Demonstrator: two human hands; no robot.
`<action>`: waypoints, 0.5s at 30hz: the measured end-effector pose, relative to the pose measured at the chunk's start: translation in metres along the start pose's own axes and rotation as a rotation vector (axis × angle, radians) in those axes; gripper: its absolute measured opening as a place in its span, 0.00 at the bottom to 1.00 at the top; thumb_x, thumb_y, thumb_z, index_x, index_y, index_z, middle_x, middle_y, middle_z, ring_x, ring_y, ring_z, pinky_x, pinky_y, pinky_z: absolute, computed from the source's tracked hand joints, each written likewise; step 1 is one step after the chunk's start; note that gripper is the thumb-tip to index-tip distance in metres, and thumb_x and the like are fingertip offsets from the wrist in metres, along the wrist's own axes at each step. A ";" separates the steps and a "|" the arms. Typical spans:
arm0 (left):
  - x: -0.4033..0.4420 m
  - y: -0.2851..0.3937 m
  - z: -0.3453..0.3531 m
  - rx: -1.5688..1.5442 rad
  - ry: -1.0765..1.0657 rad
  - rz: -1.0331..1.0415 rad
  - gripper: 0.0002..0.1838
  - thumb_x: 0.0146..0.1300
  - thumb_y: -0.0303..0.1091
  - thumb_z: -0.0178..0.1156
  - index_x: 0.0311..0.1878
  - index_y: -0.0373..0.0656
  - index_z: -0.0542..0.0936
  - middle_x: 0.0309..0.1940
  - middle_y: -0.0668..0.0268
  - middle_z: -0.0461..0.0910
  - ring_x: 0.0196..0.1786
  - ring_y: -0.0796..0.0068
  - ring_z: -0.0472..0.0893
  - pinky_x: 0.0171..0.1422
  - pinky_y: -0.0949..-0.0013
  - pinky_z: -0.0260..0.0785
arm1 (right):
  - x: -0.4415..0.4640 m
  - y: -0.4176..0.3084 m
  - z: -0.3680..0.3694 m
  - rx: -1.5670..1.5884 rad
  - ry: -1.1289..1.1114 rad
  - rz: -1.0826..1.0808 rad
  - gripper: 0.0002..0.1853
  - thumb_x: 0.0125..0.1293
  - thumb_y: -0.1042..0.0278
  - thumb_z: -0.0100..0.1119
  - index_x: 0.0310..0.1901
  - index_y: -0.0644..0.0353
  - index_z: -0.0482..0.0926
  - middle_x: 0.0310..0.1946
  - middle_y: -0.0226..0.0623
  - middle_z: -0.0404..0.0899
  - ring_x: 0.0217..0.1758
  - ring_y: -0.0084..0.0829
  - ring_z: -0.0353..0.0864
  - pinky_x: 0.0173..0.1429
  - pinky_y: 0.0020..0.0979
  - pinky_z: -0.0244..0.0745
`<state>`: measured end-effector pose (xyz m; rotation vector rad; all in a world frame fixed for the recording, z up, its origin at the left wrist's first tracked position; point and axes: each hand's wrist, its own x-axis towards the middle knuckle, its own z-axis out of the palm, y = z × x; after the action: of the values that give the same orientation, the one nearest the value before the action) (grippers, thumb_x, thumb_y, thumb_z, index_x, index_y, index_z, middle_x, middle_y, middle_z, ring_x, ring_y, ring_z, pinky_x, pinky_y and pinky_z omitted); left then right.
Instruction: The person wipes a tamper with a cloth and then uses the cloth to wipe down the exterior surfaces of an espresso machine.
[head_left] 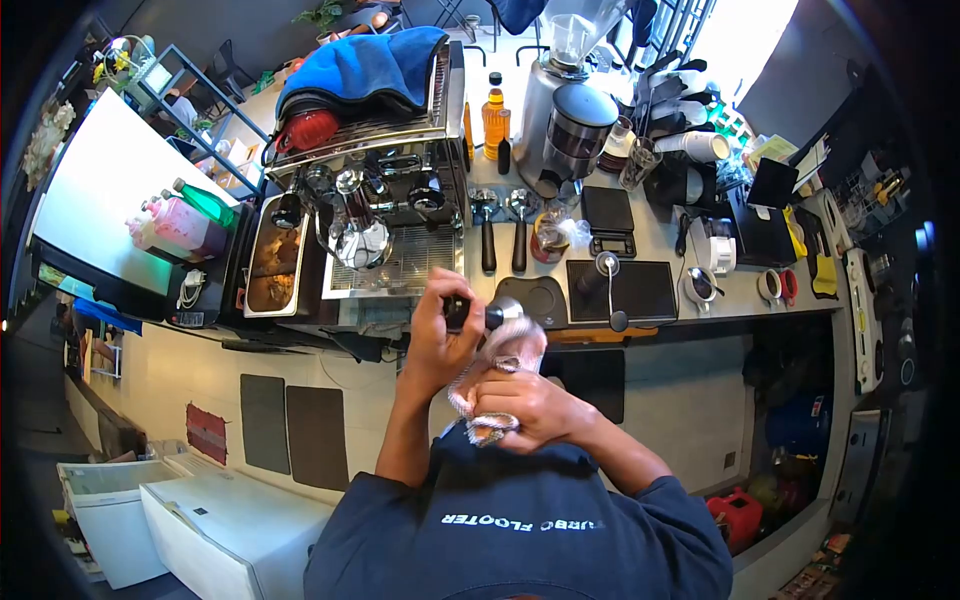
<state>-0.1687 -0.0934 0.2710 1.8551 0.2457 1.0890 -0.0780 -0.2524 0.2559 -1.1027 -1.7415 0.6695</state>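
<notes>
The black-handled metal tool (pixel 508 312) before the desk (pixel 655 242) seems heavy, stiff, best taken by its handle (pixel 457 313), where the left hand's (pixel 440 330) fingers are wrapped closely, while right hand (pixel 530 405) clutches soft cloth (pixel 515 345).

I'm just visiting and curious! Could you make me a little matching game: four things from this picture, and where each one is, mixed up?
Things
1. Pale cloth
2. Black-handled tool
3. Blue cloth
4. Red container

Places
A. On the coffee machine
B. In the person's left hand
C. Low at the picture's right
D. In the person's right hand

Pairs: 1-D, 2-B, 3-A, 4-C
</notes>
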 end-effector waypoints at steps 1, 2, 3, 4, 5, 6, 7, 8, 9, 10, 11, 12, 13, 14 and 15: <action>0.001 -0.001 -0.002 0.002 -0.001 -0.003 0.10 0.65 0.21 0.59 0.46 0.41 0.71 0.41 0.61 0.73 0.40 0.71 0.71 0.47 0.70 0.67 | -0.004 0.000 0.000 0.011 0.064 -0.027 0.10 0.59 0.63 0.61 0.38 0.59 0.79 0.40 0.40 0.80 0.38 0.42 0.75 0.47 0.40 0.70; 0.004 -0.001 -0.004 -0.004 0.024 0.014 0.10 0.64 0.21 0.59 0.46 0.41 0.71 0.41 0.61 0.73 0.40 0.70 0.71 0.46 0.70 0.67 | -0.010 0.001 -0.005 0.019 0.125 -0.056 0.10 0.63 0.61 0.59 0.38 0.59 0.78 0.40 0.40 0.80 0.38 0.41 0.75 0.48 0.40 0.70; 0.005 -0.001 -0.007 -0.010 0.049 0.027 0.10 0.64 0.20 0.59 0.46 0.41 0.71 0.41 0.61 0.73 0.40 0.70 0.71 0.46 0.70 0.67 | -0.021 0.007 -0.013 0.023 0.123 -0.055 0.10 0.63 0.61 0.59 0.38 0.59 0.78 0.40 0.40 0.80 0.38 0.41 0.75 0.48 0.40 0.70; 0.005 0.000 -0.010 -0.017 0.074 0.038 0.10 0.64 0.20 0.59 0.46 0.41 0.70 0.41 0.61 0.73 0.40 0.70 0.71 0.46 0.70 0.67 | -0.034 0.015 -0.023 0.078 0.276 -0.107 0.11 0.62 0.61 0.58 0.42 0.58 0.78 0.43 0.40 0.80 0.42 0.40 0.76 0.49 0.38 0.71; 0.004 0.000 -0.010 -0.025 0.097 0.051 0.11 0.64 0.20 0.59 0.46 0.42 0.70 0.41 0.61 0.73 0.40 0.70 0.71 0.46 0.70 0.67 | -0.043 0.022 -0.028 0.130 0.432 -0.158 0.13 0.61 0.62 0.58 0.46 0.57 0.78 0.47 0.40 0.79 0.46 0.38 0.77 0.50 0.37 0.72; 0.004 -0.001 -0.009 -0.028 0.095 0.049 0.11 0.64 0.20 0.59 0.46 0.42 0.70 0.41 0.61 0.73 0.40 0.70 0.71 0.46 0.70 0.67 | -0.040 0.021 -0.027 0.186 0.683 -0.190 0.14 0.65 0.60 0.54 0.49 0.57 0.76 0.49 0.40 0.76 0.50 0.38 0.75 0.52 0.37 0.71; 0.003 -0.002 -0.008 -0.036 0.082 0.044 0.11 0.64 0.21 0.59 0.46 0.42 0.70 0.41 0.61 0.73 0.39 0.70 0.71 0.46 0.70 0.67 | -0.036 0.018 -0.027 0.240 0.936 -0.222 0.15 0.68 0.59 0.50 0.52 0.56 0.74 0.52 0.40 0.74 0.53 0.37 0.74 0.55 0.36 0.70; 0.003 -0.003 -0.007 -0.044 0.069 0.039 0.11 0.64 0.21 0.59 0.47 0.42 0.70 0.41 0.61 0.73 0.39 0.70 0.71 0.46 0.70 0.68 | -0.034 0.016 -0.032 0.237 0.941 -0.222 0.15 0.68 0.59 0.50 0.52 0.56 0.74 0.52 0.40 0.74 0.53 0.37 0.74 0.55 0.36 0.70; 0.002 -0.003 -0.006 -0.052 0.056 0.034 0.11 0.64 0.21 0.59 0.47 0.42 0.70 0.41 0.61 0.73 0.39 0.70 0.72 0.46 0.71 0.68 | -0.030 0.012 -0.039 0.137 0.929 -0.244 0.16 0.70 0.57 0.48 0.54 0.55 0.72 0.55 0.41 0.72 0.56 0.37 0.72 0.58 0.38 0.69; 0.001 -0.003 -0.006 -0.058 0.044 0.029 0.11 0.65 0.21 0.59 0.47 0.42 0.70 0.41 0.61 0.73 0.39 0.70 0.72 0.46 0.71 0.68 | -0.026 0.008 -0.046 0.039 0.914 -0.265 0.18 0.72 0.56 0.46 0.56 0.55 0.71 0.57 0.42 0.70 0.59 0.37 0.70 0.60 0.41 0.69; 0.001 -0.002 -0.005 -0.059 0.043 0.032 0.11 0.65 0.21 0.59 0.47 0.42 0.70 0.41 0.61 0.73 0.39 0.70 0.72 0.46 0.71 0.68 | -0.017 0.003 -0.049 -0.041 0.794 -0.278 0.17 0.73 0.56 0.45 0.55 0.56 0.72 0.56 0.42 0.72 0.59 0.38 0.72 0.61 0.41 0.69; 0.001 0.000 -0.003 -0.076 0.002 0.040 0.11 0.65 0.21 0.59 0.47 0.42 0.70 0.41 0.61 0.73 0.38 0.70 0.72 0.46 0.70 0.68 | -0.006 -0.002 -0.051 -0.120 0.673 -0.292 0.16 0.74 0.56 0.44 0.54 0.56 0.73 0.55 0.42 0.74 0.58 0.39 0.73 0.62 0.42 0.70; 0.001 0.003 -0.001 -0.094 -0.039 0.047 0.11 0.65 0.21 0.59 0.48 0.42 0.69 0.41 0.61 0.73 0.38 0.70 0.72 0.46 0.70 0.68 | 0.002 -0.004 -0.056 -0.120 0.672 -0.294 0.16 0.74 0.56 0.44 0.54 0.56 0.73 0.55 0.42 0.74 0.58 0.39 0.73 0.62 0.42 0.70; -0.001 0.005 0.002 -0.112 -0.080 0.051 0.12 0.65 0.22 0.59 0.48 0.42 0.69 0.41 0.61 0.73 0.38 0.70 0.73 0.46 0.70 0.68 | 0.008 -0.007 -0.061 -0.075 0.461 -0.107 0.17 0.75 0.55 0.45 0.54 0.59 0.74 0.52 0.41 0.77 0.56 0.39 0.77 0.62 0.41 0.72; -0.002 0.007 0.004 -0.131 -0.121 0.057 0.12 0.66 0.22 0.59 0.48 0.42 0.68 0.41 0.61 0.73 0.38 0.70 0.73 0.46 0.70 0.69 | 0.013 -0.008 -0.062 -0.031 0.248 0.077 0.19 0.76 0.55 0.47 0.54 0.61 0.76 0.48 0.40 0.80 0.54 0.39 0.80 0.62 0.40 0.74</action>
<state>-0.1692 -0.1009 0.2747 1.8125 0.0500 1.0027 -0.0264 -0.2467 0.2930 -1.2244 -1.5084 0.5292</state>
